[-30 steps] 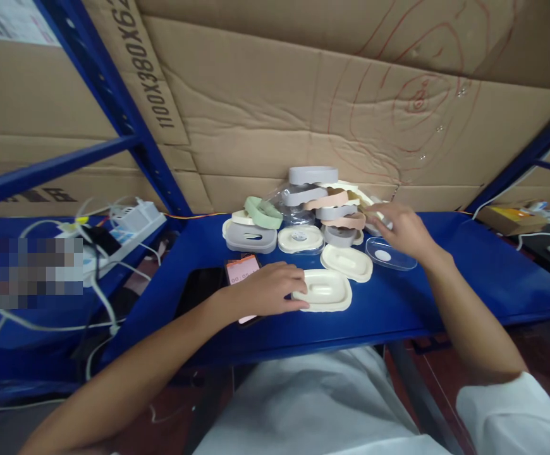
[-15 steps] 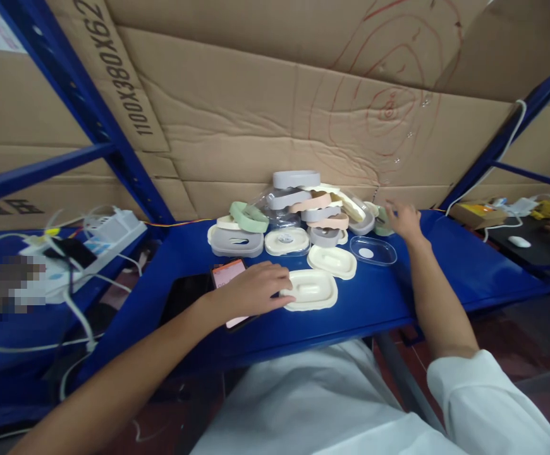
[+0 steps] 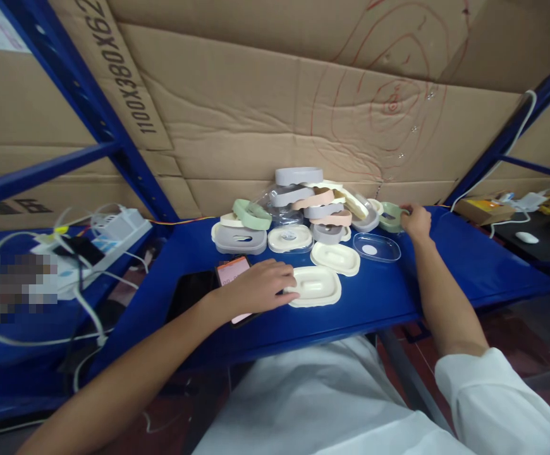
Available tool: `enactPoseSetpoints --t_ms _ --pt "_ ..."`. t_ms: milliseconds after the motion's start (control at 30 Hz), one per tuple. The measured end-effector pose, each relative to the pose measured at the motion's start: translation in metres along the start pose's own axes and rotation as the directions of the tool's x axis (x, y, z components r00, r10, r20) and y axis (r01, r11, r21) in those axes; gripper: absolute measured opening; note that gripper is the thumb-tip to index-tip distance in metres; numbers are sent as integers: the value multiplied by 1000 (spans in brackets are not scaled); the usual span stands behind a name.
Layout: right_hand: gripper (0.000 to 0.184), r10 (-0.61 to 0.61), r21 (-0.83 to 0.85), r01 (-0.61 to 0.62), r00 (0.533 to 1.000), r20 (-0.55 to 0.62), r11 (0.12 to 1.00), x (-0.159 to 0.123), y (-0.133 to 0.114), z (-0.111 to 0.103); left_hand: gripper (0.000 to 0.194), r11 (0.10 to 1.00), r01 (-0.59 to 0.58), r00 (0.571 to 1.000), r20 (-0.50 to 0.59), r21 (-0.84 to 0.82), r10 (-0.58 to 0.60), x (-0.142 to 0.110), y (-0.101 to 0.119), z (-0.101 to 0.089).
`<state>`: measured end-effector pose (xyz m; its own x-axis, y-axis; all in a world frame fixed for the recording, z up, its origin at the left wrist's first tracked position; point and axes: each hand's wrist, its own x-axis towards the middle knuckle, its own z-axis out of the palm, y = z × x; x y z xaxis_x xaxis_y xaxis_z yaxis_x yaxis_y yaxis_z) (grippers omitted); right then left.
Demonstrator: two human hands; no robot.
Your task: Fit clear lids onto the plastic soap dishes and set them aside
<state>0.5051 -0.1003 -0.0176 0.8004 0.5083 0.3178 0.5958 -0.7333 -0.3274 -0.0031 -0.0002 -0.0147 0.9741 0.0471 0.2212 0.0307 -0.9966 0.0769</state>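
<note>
My left hand point(image 3: 270, 284) pinches the left end of a cream oval plastic tray point(image 3: 320, 287) with a raised middle, flat on the table. At the far right of the pile, my right hand point(image 3: 416, 221) has its fingers closed on the right end of a light green oval plastic ring point(image 3: 389, 218). A second cream tray point(image 3: 336, 259) lies behind the first. Close by rests a clear oval plastic cover point(image 3: 382, 248) with a white round sticker. Behind these, grey rings point(image 3: 298, 175), peach rings point(image 3: 313, 200) and another green ring point(image 3: 252, 215) are heaped up.
A phone with a lit screen point(image 3: 232, 272) lies partly under my left forearm, beside a black flat object point(image 3: 192, 294). Cardboard point(image 3: 237, 95) stands behind the blue table point(image 3: 455, 265). Cables and a power strip point(image 3: 126, 230) sit left; a white mouse point(image 3: 526, 237) lies right.
My right hand has come down from above the green ring and closed on its right end. My left hand stays on the cream tray. The view has shifted slightly.
</note>
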Motion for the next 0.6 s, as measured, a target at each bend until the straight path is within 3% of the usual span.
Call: enactPoseSetpoints --t_ms 67,233,367,600 --pt "39 13 -15 -13 1000 5 1000 -1 2 -2 20 1000 2 1000 6 1 -2 0 0 -1" --pt "44 -132 -24 137 981 139 990 -2 0 -2 32 1000 5 1000 5 -15 -5 -2 4 -4" --pt "49 -162 -48 176 964 209 983 -1 0 -5 40 999 -21 999 -28 -30 21 -4 4 -4" --pt "53 -93 -107 107 987 129 988 -8 3 -28 40 998 55 998 36 -18 -55 -3 -1 -2"
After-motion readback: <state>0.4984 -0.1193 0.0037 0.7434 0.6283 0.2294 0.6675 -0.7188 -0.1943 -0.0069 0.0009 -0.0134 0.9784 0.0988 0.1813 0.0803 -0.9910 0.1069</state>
